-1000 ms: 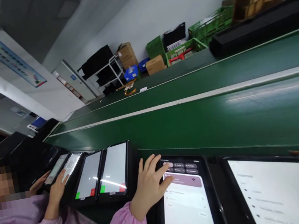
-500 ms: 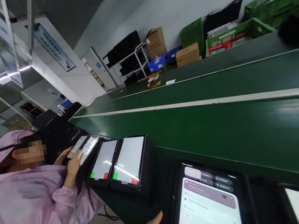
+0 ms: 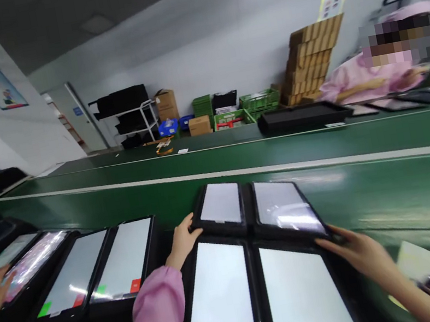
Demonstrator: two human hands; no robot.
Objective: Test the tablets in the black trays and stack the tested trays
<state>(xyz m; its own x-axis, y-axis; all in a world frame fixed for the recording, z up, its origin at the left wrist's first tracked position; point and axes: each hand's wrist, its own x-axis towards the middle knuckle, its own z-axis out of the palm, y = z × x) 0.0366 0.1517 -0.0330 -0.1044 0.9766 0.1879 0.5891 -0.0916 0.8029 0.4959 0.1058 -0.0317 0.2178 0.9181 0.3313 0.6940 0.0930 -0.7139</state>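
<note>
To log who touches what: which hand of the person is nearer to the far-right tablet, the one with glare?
Right. The right hand touches the near right corner of the far-right tablet; the left hand holds the left edge of the far-left tablet beside it.

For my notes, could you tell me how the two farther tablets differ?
The left far tablet shows an even pale screen; the right far tablet is duller with bright glare streaks. The left hand touches the first at its near left corner, the right hand the second at its near right corner. Both are black-framed and lie side by side.
</note>
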